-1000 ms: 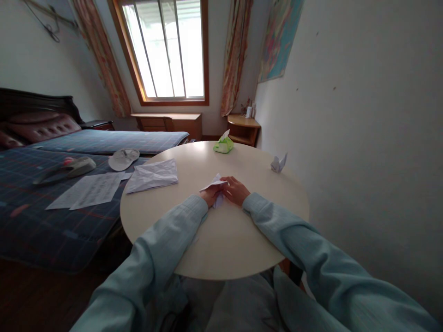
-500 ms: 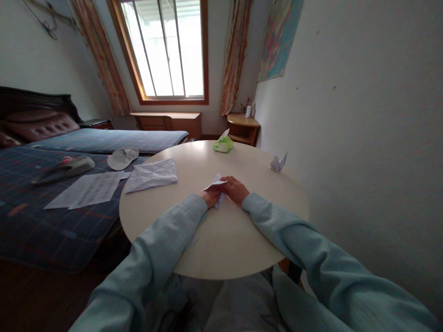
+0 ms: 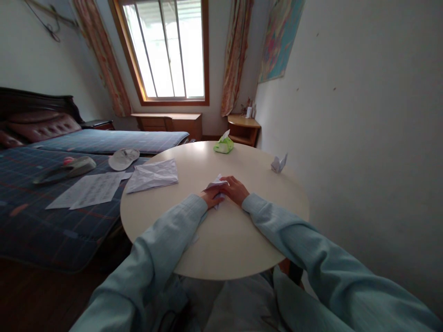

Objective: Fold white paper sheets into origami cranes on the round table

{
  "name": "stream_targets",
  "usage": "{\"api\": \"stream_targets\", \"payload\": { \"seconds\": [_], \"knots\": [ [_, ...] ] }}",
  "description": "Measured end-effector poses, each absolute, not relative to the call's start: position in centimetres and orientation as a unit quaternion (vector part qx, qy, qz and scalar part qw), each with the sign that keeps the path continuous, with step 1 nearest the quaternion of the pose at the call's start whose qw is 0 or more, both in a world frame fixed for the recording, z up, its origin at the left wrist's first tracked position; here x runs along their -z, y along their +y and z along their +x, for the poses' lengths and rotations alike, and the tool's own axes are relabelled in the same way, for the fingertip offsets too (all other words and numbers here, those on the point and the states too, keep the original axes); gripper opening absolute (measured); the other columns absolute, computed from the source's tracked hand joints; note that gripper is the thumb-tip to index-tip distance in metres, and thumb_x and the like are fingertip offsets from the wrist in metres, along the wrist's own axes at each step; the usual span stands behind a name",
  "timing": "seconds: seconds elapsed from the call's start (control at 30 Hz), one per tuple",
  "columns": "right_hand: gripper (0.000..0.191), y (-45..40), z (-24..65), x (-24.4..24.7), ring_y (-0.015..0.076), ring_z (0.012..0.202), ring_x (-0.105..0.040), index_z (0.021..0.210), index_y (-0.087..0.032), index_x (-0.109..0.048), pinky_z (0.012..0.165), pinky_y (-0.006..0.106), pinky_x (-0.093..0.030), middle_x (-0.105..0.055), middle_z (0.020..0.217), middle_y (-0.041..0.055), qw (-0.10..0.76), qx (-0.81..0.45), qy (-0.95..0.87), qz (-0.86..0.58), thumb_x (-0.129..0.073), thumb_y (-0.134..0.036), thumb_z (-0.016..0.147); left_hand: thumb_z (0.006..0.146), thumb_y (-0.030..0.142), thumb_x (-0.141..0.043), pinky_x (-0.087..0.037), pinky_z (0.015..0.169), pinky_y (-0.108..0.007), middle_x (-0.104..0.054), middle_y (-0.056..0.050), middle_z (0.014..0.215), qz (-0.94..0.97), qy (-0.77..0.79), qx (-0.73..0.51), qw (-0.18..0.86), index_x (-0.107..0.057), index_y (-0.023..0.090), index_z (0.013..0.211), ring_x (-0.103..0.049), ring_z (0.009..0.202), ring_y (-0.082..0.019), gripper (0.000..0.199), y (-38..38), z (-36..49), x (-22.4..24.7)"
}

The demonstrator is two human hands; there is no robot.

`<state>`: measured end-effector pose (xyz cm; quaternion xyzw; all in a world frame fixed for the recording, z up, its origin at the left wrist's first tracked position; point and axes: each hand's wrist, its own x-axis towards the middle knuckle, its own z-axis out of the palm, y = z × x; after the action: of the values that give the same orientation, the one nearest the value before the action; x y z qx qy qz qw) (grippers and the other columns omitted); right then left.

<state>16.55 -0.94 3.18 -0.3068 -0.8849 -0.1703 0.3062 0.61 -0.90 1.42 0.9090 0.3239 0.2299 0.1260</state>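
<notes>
A small piece of folded white paper [image 3: 217, 182] lies between my two hands near the middle of the round table. My left hand [image 3: 211, 197] grips it from the near left side, its fingers closed at the paper and partly under its upper flap. From the right, my right hand [image 3: 235, 189] holds the same paper, fingers bent over its right edge. Part of the paper pokes out below the fingers, and the rest is hidden by my hands.
The round table [image 3: 256, 249] bears a creased stack of white paper [image 3: 154, 175] at left, a green tissue pack [image 3: 224, 145] at the far side and a folded paper figure [image 3: 278, 163] at right. Printed sheets [image 3: 93, 189] and a white cap [image 3: 123, 158] lie on the bed.
The fingers of my left hand have shifted slightly to the right over the lower part of the folded paper. My right hand stays almost in place.
</notes>
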Motion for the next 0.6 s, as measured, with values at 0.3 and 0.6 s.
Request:
{"api": "stream_targets", "payload": {
  "seconds": [0.3,0.6],
  "knots": [
    [0.015,-1.4,17.3,-4.4,0.017,0.087,-0.041,0.081,-0.016,-0.053,0.074,0.032,-0.038,-0.049,0.097,0.0075,0.273,0.137,-0.896,-0.323,-0.045,-0.024,0.071,0.066,0.026,-0.05,-0.028,0.092,-0.035,-0.037,-0.009,0.119,0.904,0.324,-0.245,0.137,-0.03,0.014,0.117,-0.034,0.109,-0.022,0.056,-0.9,0.5,-1.4],
    [0.016,-1.5,17.3,-4.2,0.0171,0.089,-0.04,0.082,-0.016,-0.054,0.073,0.031,-0.037,-0.047,0.1,0.0074,0.252,0.134,-0.893,-0.349,-0.044,-0.018,0.07,0.063,0.027,-0.053,-0.032,0.09,-0.036,-0.041,-0.009,0.116,0.884,0.368,-0.252,0.137,-0.03,0.014,0.117,-0.038,0.105,-0.023,0.06,-1.0,0.5,-1.1]
  ]
}}
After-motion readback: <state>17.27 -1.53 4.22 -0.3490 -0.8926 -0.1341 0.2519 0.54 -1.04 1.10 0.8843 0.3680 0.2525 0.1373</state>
